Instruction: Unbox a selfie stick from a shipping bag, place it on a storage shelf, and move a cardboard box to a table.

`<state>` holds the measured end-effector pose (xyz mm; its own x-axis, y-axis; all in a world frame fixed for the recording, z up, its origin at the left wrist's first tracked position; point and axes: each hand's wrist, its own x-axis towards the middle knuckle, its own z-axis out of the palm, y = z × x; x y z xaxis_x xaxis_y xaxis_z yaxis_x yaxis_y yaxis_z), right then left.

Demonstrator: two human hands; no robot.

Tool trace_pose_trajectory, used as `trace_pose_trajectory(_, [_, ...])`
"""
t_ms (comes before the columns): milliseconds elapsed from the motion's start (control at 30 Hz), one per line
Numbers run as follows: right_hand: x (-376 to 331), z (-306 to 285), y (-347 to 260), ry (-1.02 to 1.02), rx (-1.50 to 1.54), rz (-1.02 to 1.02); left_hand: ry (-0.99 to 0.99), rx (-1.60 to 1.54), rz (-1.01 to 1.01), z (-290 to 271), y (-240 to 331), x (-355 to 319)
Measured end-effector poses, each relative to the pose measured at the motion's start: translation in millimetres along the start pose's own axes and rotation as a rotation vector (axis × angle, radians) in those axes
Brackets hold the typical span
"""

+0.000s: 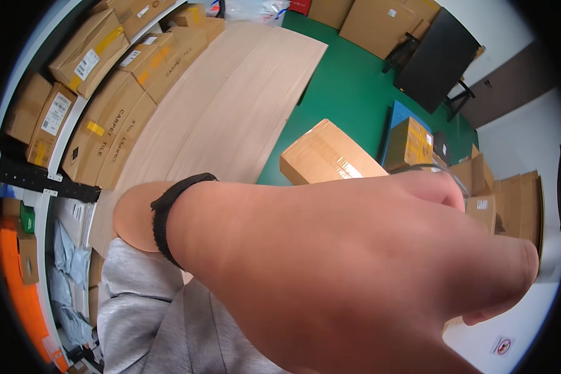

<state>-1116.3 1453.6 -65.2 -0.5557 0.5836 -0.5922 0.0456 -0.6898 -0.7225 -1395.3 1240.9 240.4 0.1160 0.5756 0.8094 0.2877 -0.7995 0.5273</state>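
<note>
My left hand point(405, 243) fills the foreground, reaching across to the right, a black band point(160, 229) around the wrist. The fingers point(439, 187) look curled, with the thumb pointing away at the right; their inner side is turned from view, so I cannot tell whether they grip anything. My right hand does not show.

The nearest thing is a sealed brown carton point(330, 153), just beyond my hand in the view and partly covered by it. It sits to the right of the wood-grain surface point(230, 112), over the green floor point(349, 68); what bears it is hidden. No contact with my hand is visible.

I judge the carton stiff, with crisp edges and flat walls, though its weight depends on contents I cannot see. The glossy tape along its top probably feels slicker than the bare cardboard, so I would trust the opposite lower edges, one palm under each, rather than the taped seam. The broad faces might dent if I pressed them hard
</note>
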Motion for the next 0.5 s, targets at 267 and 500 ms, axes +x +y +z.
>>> trace_pose_trajectory(267, [94, 69, -46, -0.240, -0.031, 0.137, 0.092, 0.158, -0.128, -69, -29, -17])
trace_pose_trajectory(500, [170, 204, -110, -0.274, -0.341, 0.019, 0.241, 0.267, -0.260, -150, -79, -23])
